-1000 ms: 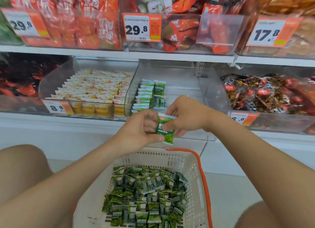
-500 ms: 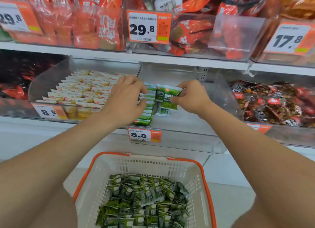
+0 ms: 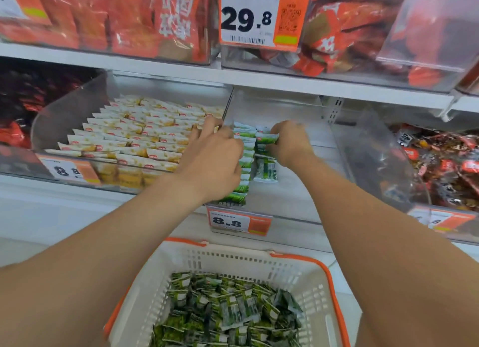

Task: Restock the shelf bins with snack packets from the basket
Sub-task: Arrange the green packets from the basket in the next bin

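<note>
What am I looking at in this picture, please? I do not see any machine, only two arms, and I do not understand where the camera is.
There is no machine here: a person works with bare hands, and the single camera sits on the person's head, looking forward and down. The right hand pinches one green packet inside a clear shelf bin, beside a standing row of green packets. The left hand lies against that row; whether it grips any packet I cannot tell. Below stands a white basket with an orange rim, holding many more green packets. The bin to the left holds yellow-white packets.
</note>
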### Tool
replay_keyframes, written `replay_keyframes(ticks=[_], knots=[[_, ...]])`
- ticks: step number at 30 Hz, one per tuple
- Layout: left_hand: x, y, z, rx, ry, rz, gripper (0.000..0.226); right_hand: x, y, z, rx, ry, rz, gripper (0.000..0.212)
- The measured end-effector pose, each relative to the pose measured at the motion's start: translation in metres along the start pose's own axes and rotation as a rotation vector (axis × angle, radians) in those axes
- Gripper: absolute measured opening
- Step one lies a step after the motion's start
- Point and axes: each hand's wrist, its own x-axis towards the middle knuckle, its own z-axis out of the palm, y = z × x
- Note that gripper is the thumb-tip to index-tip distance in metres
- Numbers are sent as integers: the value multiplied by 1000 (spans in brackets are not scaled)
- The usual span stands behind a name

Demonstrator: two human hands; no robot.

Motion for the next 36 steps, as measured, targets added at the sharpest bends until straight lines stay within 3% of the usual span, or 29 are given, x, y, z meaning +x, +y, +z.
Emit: replay_keyframes(ticks=[2,6,8,11,14,16,18,20,22,29,31,34,36], knots=[[-1,-1,-1,-2,-8,3,24,1,-4,3,-11,-39,2,47],[-1,-1,-2,-3,-28,11,23,1,-6,1,38,105,127,64],[-2,-1,-2,-4,-36,10,23,1,-4,1,8,107,156,57],[-2,-1,-2,-17,-36,12,22,-2,0,-3,-1,22,213,47],[-3,-2,-3,-17,-33,18,23,-11,2,-15,116,-184,272,28],[-3,-1,-4,-12,-38,20,23,-18,5,-22,81,-355,192,30],[-3,0,-5,-10,-39,16,24,-26,8,-25,-10,-474,39,49],[-4,1,-5,-17,-43,14,25,-32,13,-22,-93,-453,-77,72],[-4,1,-5,-24,-50,14,26,-34,18,-17,-145,-397,-155,75],[-4,2,-5,-33,-54,13,26,-30,25,-12,-143,-258,-257,18],[-4,2,-5,-34,-58,12,26,-29,25,-9,-182,-271,-251,28],[-4,2,-5,-37,-57,12,27,-28,22,-2,-234,-312,-233,62],[-4,1,-5,-42,-57,15,28,-27,20,1,-226,-287,-243,64]])
